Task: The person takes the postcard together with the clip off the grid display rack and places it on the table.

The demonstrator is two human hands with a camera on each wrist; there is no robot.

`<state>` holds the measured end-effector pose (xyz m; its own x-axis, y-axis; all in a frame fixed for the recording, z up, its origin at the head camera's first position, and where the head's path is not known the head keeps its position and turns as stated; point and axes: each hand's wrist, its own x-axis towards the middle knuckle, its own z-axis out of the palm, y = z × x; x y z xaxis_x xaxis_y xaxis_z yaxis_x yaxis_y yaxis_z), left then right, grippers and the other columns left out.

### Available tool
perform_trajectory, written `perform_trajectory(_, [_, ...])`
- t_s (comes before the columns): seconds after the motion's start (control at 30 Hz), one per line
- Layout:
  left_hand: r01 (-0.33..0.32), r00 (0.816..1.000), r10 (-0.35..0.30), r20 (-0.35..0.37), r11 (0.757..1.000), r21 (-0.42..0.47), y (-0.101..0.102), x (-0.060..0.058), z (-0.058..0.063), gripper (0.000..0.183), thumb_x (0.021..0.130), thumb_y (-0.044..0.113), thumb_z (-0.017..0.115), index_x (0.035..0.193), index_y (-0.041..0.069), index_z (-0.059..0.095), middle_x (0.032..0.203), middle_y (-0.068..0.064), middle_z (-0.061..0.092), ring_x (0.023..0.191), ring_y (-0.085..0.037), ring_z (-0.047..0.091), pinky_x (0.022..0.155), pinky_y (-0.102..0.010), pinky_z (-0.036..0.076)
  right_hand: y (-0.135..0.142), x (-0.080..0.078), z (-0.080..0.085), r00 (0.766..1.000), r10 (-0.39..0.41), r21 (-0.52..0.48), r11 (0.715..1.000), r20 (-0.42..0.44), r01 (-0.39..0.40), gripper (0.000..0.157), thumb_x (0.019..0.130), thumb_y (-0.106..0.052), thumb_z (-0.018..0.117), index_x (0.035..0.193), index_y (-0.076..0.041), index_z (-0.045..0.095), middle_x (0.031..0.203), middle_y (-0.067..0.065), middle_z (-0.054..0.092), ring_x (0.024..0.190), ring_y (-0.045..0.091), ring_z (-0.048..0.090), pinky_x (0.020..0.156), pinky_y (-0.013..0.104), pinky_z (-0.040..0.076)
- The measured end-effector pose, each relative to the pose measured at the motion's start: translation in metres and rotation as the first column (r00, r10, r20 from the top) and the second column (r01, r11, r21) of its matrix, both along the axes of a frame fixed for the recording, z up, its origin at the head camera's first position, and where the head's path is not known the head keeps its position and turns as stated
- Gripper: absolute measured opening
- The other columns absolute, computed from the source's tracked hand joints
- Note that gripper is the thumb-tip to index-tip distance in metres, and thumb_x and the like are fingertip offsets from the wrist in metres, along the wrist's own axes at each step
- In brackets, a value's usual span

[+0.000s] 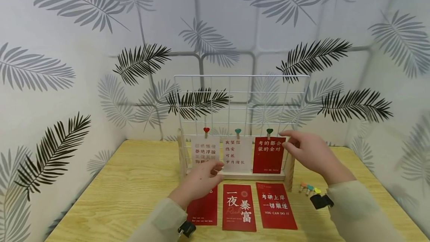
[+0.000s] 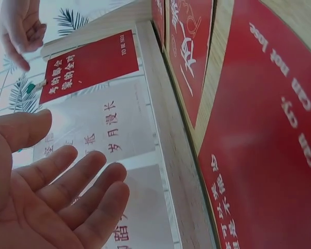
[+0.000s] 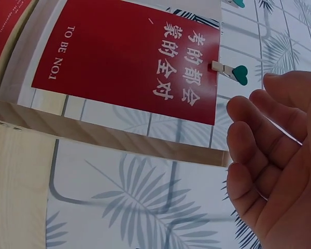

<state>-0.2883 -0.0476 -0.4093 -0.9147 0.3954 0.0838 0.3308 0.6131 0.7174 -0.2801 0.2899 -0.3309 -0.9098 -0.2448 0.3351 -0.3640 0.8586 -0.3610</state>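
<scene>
A red card (image 1: 267, 156) hangs on a white wire grid (image 1: 238, 92), pinned by a clothespin with a dark green heart (image 3: 240, 74). My right hand (image 1: 310, 151) is just right of that clip, fingers loosely bent, holding nothing. Left of the red card hang two pale cards: one (image 1: 237, 156) under a teal heart clip (image 1: 238, 131), the other (image 1: 205, 148) under a red heart clip (image 1: 206, 130). My left hand (image 1: 200, 182) hovers before the leftmost pale card, palm up and fingers relaxed in the left wrist view; it partly covers that card and a red card (image 1: 203, 210) on the table.
Two more red cards lie on the wooden table (image 1: 114, 186): a middle one (image 1: 239, 208) and a right one (image 1: 277, 206). Several small heart clips (image 1: 309, 188) lie to their right. The grid stands in a wooden base (image 1: 255, 176) with side posts, close to the patterned wall.
</scene>
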Motion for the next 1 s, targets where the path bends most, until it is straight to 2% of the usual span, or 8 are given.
perform_trajectory(0.17, [0.003,1.0,-0.003,0.008,1.0,-0.001,0.008,-0.003,-0.001,0.049,0.095,0.035,0.07,0.14,0.017,0.06,0.134,-0.002,0.062,0.12,-0.026,0.06,0.095,-0.047,0.053,-0.005,-0.007,0.008,1.0,0.004,0.043,0.999,-0.008,-0.003,0.039,0.1,-0.024,0.063,0.138,-0.013,0.062,0.09,0.0,0.067,0.07,0.016,0.054,0.061,0.037,0.048])
perform_trajectory(0.43, [0.027,1.0,-0.027,0.015,1.0,-0.007,0.027,-0.006,-0.003,0.05,0.096,0.034,0.069,0.143,0.022,0.057,0.134,0.002,0.061,0.121,-0.023,0.059,0.097,-0.049,0.05,-0.014,-0.016,0.017,1.0,-0.008,0.132,0.991,0.025,0.004,0.044,0.101,-0.027,0.061,0.142,-0.012,0.059,0.091,0.0,0.067,0.061,0.015,0.05,0.054,0.033,0.043])
perform_trajectory(0.77, [0.032,0.996,-0.039,0.076,0.996,0.089,0.054,-0.011,-0.01,0.054,0.096,0.036,0.069,0.146,0.024,0.053,0.137,0.005,0.06,0.121,-0.023,0.058,0.093,-0.046,0.052,-0.023,-0.024,0.024,0.999,-0.005,0.187,0.982,0.031,-0.001,0.045,0.1,-0.025,0.063,0.142,-0.009,0.059,0.081,-0.002,0.064,0.057,0.015,0.048,0.051,0.032,0.042])
perform_trajectory(1.0, [0.044,0.996,-0.054,0.078,0.991,0.123,0.07,-0.014,-0.01,0.054,0.097,0.034,0.068,0.147,0.023,0.052,0.138,0.001,0.06,0.12,-0.023,0.059,0.095,-0.046,0.051,-0.025,-0.029,0.024,1.0,-0.001,0.231,0.973,0.015,-0.003,0.043,0.099,-0.024,0.064,0.139,-0.009,0.061,0.073,-0.006,0.062,0.058,0.013,0.05,0.053,0.032,0.043])
